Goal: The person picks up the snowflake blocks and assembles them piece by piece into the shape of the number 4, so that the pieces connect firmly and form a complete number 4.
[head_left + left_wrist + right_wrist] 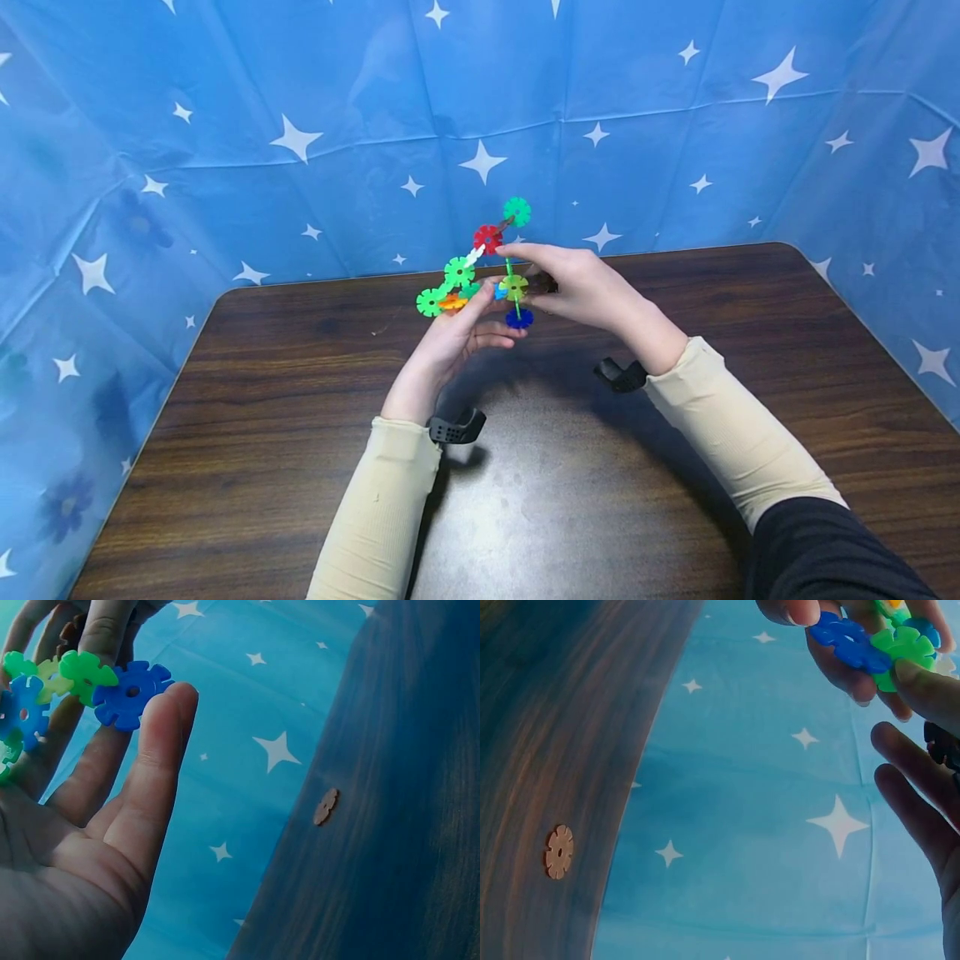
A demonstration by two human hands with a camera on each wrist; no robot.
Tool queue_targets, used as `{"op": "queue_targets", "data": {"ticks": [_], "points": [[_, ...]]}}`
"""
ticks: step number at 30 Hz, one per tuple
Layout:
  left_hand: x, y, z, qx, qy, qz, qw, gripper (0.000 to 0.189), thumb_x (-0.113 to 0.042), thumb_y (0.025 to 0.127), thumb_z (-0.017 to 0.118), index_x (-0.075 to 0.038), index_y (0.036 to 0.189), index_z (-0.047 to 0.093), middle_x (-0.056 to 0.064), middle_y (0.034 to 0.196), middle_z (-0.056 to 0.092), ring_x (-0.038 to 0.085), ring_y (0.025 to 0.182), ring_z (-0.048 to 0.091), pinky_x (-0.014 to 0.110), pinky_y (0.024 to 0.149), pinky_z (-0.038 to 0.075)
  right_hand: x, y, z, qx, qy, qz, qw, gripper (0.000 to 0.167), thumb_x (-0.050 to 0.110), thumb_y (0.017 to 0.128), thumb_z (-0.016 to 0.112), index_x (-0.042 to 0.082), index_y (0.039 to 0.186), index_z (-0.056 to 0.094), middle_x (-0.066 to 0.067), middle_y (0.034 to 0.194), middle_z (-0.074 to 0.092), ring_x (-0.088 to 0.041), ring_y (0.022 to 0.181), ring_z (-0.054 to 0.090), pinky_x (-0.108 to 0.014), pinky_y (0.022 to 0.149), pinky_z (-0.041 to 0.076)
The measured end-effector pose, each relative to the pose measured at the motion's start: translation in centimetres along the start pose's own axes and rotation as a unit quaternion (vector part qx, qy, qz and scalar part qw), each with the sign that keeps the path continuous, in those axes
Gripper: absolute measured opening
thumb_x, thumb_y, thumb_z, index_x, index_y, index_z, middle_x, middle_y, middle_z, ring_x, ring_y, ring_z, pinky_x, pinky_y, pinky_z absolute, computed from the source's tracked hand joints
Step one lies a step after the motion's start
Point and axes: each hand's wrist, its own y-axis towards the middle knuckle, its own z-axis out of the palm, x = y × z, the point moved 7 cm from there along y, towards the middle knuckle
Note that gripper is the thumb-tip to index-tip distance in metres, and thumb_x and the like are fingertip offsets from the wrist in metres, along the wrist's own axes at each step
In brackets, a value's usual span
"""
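Both hands hold one built-up structure of notched plastic snowflake discs above the table. My left hand grips its lower middle, thumb on top and fingers underneath, close to a dark blue disc. From the right, my right hand pinches the structure, its thumb against a green disc joined to the blue one. A red disc and a green disc stand at the top; an orange disc and more green ones reach left. A dark brown disc shows by the right fingers.
A loose brown snowflake disc lies on the dark wood table near its far edge. Behind the table hangs a blue curtain with white stars. Black wrist straps sit on both wrists.
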Motion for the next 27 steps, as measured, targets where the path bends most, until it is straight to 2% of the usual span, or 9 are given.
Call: {"op": "queue_targets", "data": {"ticks": [6, 14, 20, 27], "points": [[-0.25, -0.07, 0.18, 0.004, -0.007, 0.011, 0.9999, 0.057, -0.046, 0.101, 0.045, -0.012, 0.147, 0.039, 0.023, 0.131, 0.053, 0.025, 0.088, 0.07, 0.035, 0.079, 0.056, 0.09, -0.19, -0.19, -0.016, -0.016, -0.021, 0.9995, 0.065, -0.002, 0.076, 0.081, 0.007, 0.134, 0.054, -0.012, 0.12, 0.063, -0.017, 0.084, 0.065, -0.033, 0.074, 0.053], [-0.18, -0.04, 0.19, 0.007, -0.014, 0.017, 0.9997, 0.058, -0.046, 0.1, 0.046, -0.012, 0.146, 0.039, 0.025, 0.13, 0.054, 0.026, 0.09, 0.069, 0.037, 0.081, 0.055, 0.27, -0.21, -0.35, -0.022, -0.013, -0.046, 0.9986, 0.066, -0.002, 0.074, 0.082, 0.005, 0.133, 0.054, -0.011, 0.123, 0.063, -0.021, 0.095, 0.065, -0.034, 0.082, 0.053], [-0.11, -0.02, 0.36, 0.015, -0.017, 0.021, 0.9995, 0.06, -0.047, 0.1, 0.044, -0.01, 0.147, 0.036, 0.031, 0.133, 0.049, 0.025, 0.09, 0.07, 0.038, 0.083, 0.054, 0.18, -0.2, -0.44, -0.008, -0.002, -0.044, 0.999, 0.064, -0.003, 0.075, 0.081, 0.005, 0.133, 0.055, -0.011, 0.124, 0.063, -0.022, 0.094, 0.067, -0.033, 0.08, 0.054], [0.2, 0.02, 0.29, 0.0, 0.005, 0.012, 0.9999, 0.062, -0.05, 0.097, 0.049, -0.013, 0.146, 0.039, 0.028, 0.13, 0.053, 0.024, 0.088, 0.07, 0.037, 0.085, 0.054, -0.03, -0.27, -0.19, 0.024, -0.005, -0.023, 0.9994, 0.065, 0.0, 0.075, 0.082, 0.006, 0.134, 0.055, -0.009, 0.121, 0.064, -0.02, 0.092, 0.067, -0.031, 0.076, 0.054]]}}
